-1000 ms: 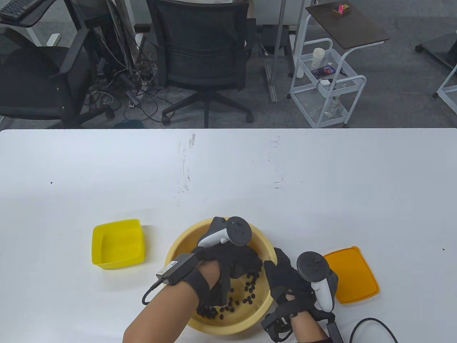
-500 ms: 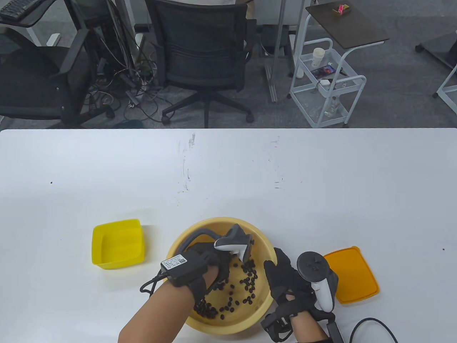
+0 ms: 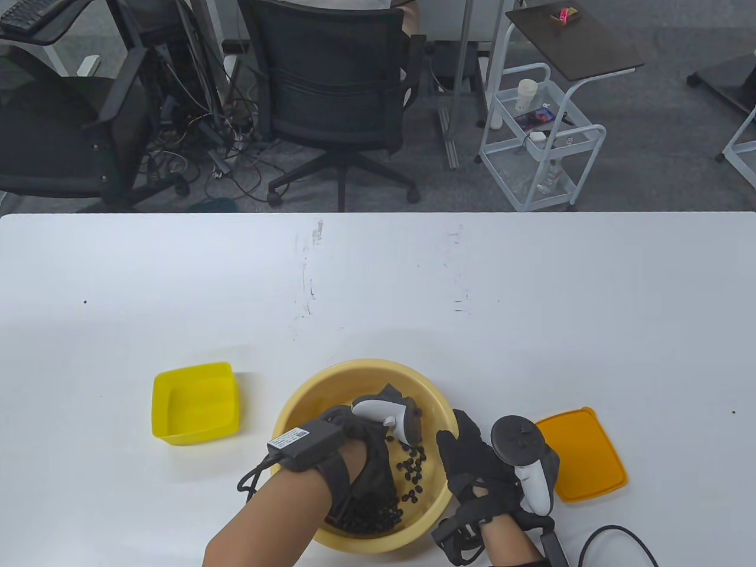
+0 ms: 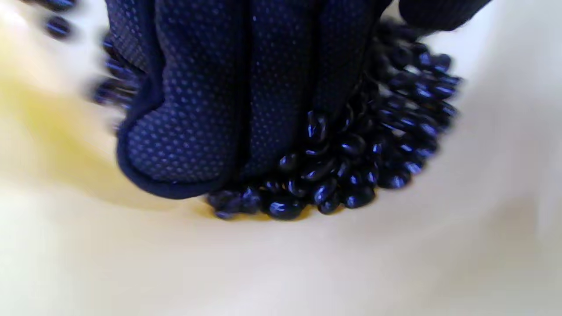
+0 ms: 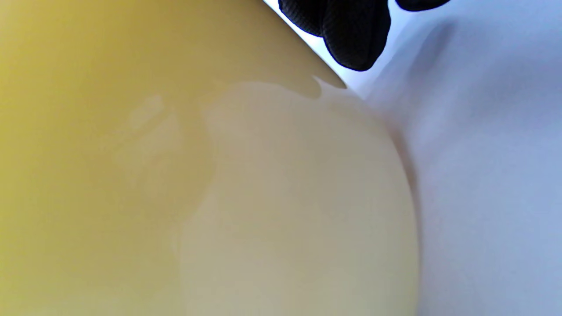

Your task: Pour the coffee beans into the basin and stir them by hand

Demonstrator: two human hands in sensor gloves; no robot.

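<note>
Pouring looks done: the coffee beans (image 3: 413, 466) lie in the basin (image 3: 307, 401) near the tabletop's near edge, left hand (image 3: 360, 449) fingers (image 4: 184, 145) pressed together sweeping them, right hand (image 3: 472, 466) flat against its rim, stirring unfinished.

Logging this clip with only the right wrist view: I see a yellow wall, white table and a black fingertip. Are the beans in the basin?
Observer: Yes. In the table view the coffee beans lie inside the basin.
Operator: Is a hand in there with them?
Observer: The left hand is. In the left wrist view its fingers are straight, side by side, pressed against a heap of beans.
Operator: And the right hand?
Observer: The right hand lies against the basin's outer wall on its right side, not among the beans.
</note>
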